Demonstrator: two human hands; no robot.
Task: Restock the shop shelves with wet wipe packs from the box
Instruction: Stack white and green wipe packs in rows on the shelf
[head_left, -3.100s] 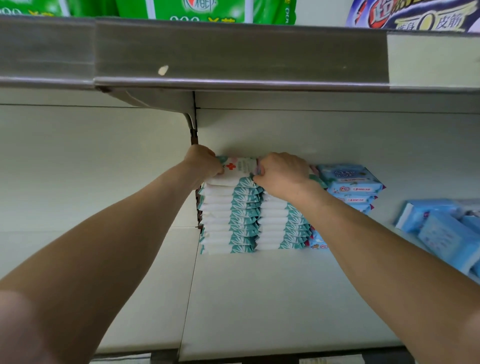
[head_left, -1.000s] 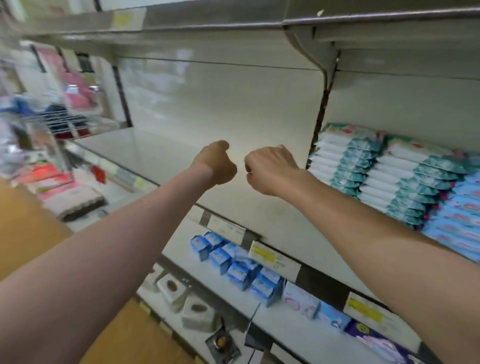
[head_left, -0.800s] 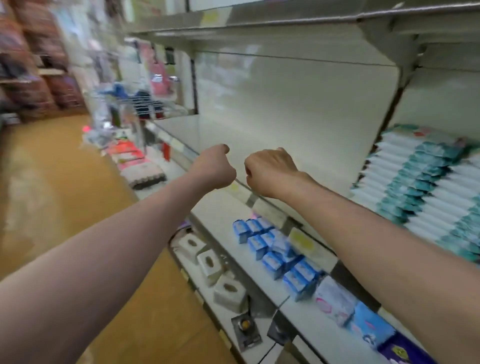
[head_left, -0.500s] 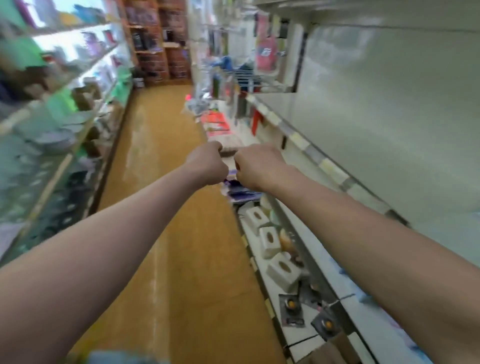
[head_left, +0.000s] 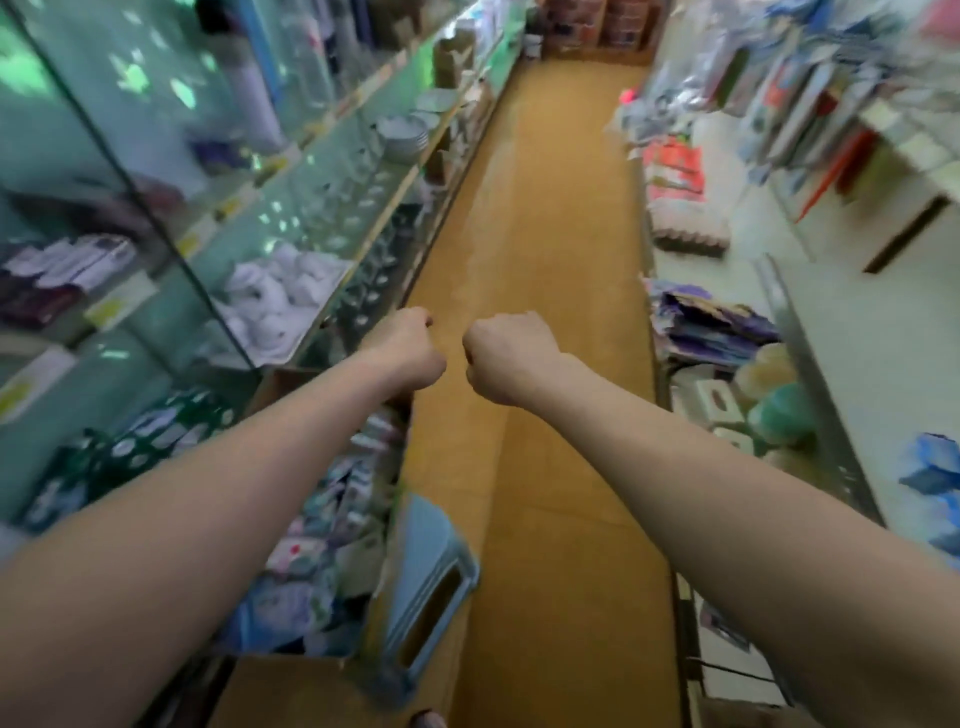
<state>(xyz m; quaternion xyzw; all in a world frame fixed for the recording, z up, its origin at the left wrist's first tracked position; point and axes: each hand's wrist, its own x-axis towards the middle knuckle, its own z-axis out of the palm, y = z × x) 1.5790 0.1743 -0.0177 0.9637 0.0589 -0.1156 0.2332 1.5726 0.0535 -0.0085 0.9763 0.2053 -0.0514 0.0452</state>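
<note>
Head view: left hand (head_left: 410, 345), right hand (head_left: 501, 358) fisted, empty; open cardboard box (head_left: 291, 680) holds jumbled pale packs (head_left: 332, 499).

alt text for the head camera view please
Two bare arms reach forward, left hand and right hand curled into empty fists above a shop aisle. A cardboard box of wet wipe packs sits lower left; stocked shelves line both sides.

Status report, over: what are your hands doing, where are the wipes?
Left hand, right hand fisted, empty. Wipe packs in box, lower left, under left forearm. Blue stool beside box.
</note>
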